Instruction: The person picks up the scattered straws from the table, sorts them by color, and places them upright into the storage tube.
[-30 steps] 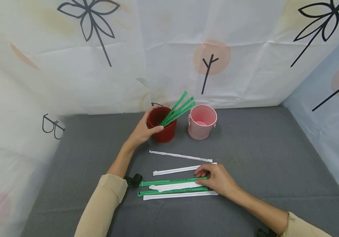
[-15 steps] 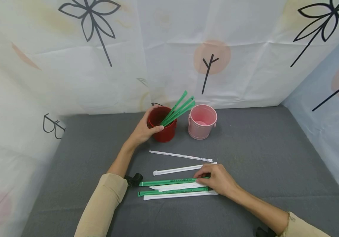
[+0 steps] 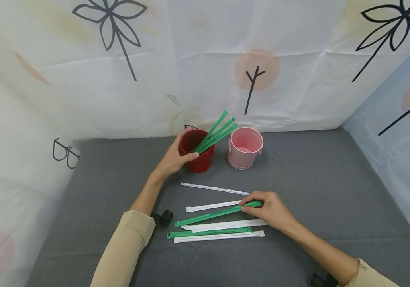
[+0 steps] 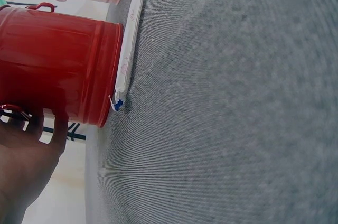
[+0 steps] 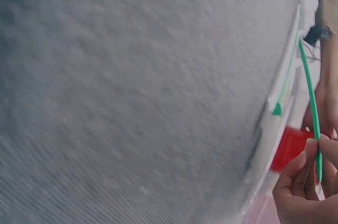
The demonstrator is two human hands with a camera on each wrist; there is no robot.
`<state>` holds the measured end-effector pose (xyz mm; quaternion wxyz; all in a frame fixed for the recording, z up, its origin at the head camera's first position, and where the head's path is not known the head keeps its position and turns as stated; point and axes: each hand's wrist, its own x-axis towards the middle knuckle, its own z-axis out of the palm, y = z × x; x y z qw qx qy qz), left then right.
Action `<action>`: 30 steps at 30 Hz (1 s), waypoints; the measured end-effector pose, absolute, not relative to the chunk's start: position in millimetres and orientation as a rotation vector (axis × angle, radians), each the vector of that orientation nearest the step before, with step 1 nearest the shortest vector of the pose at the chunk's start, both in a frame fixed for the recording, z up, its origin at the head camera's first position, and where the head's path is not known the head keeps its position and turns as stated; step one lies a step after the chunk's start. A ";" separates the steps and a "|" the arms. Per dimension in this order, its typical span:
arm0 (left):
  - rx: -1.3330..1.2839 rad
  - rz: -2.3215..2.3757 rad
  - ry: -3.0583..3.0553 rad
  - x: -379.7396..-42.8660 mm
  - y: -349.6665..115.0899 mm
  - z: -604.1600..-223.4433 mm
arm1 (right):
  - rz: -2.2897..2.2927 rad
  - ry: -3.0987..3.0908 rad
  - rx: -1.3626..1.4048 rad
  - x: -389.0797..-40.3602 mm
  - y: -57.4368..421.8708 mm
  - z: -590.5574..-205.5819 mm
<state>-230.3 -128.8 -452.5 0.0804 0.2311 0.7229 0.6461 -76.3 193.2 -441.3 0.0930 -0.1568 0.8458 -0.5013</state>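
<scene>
My left hand (image 3: 173,159) grips a small red metal bucket (image 3: 201,164) by its side, the thumb at the front of the rim. Several green wrapped straws (image 3: 216,133) lean out of that bucket to the right. In the head view my right hand (image 3: 271,209) pinches another green wrapped straw (image 3: 208,216) near its right end, which is tilted up. The right wrist view also shows this straw (image 5: 310,86) between thumb and fingers. Beneath it on the table lie white wrapped straws (image 3: 222,225) and one green straw (image 3: 210,233).
A pink bucket (image 3: 245,155) stands just right of the red one, with no straws showing in it. Two white straws (image 3: 212,188) lie between the buckets and the right hand. The grey table (image 3: 316,175) meets a patterned white cloth (image 3: 205,71) at the back.
My right hand has picked up the front green straw from the row, lifting its right end and moving slightly away from me. The left hand and red bucket stay put.
</scene>
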 end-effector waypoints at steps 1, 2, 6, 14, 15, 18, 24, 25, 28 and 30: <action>0.687 1.932 2.157 -230.1 -128.4 -451.5 | -1.501 2.507 -0.442 -77.7 194.3 -438.7; 0.684 1.935 2.150 -229.5 -128.0 -449.8 | -1.517 2.506 -0.421 -79.3 195.5 -436.0; 0.676 1.942 2.122 -221.7 -125.7 -434.5 | -1.615 2.485 -0.391 -86.5 201.3 -423.5; 0.673 1.926 2.123 -215.1 -123.8 -420.2 | -1.691 2.508 -0.417 -99.3 211.8 -393.6; 0.673 1.928 2.123 -215.2 -123.9 -420.3 | -1.698 2.511 -0.421 -100.9 212.4 -389.9; 0.679 1.938 2.119 -215.9 -124.0 -421.4 | -1.702 2.538 -0.434 -105.8 213.8 -378.9; 0.693 1.944 2.115 -216.5 -124.2 -422.7 | -1.697 2.619 -0.462 -115.8 216.9 -357.3; 0.694 1.944 2.114 -216.5 -124.3 -422.7 | -1.699 2.629 -0.470 -117.6 217.3 -354.0; 0.698 1.949 2.104 -216.7 -124.2 -422.8 | -1.698 2.673 -0.486 -124.1 218.1 -344.7; 0.695 1.950 2.101 -216.7 -124.4 -422.5 | -1.687 2.711 -0.496 -128.8 218.5 -339.0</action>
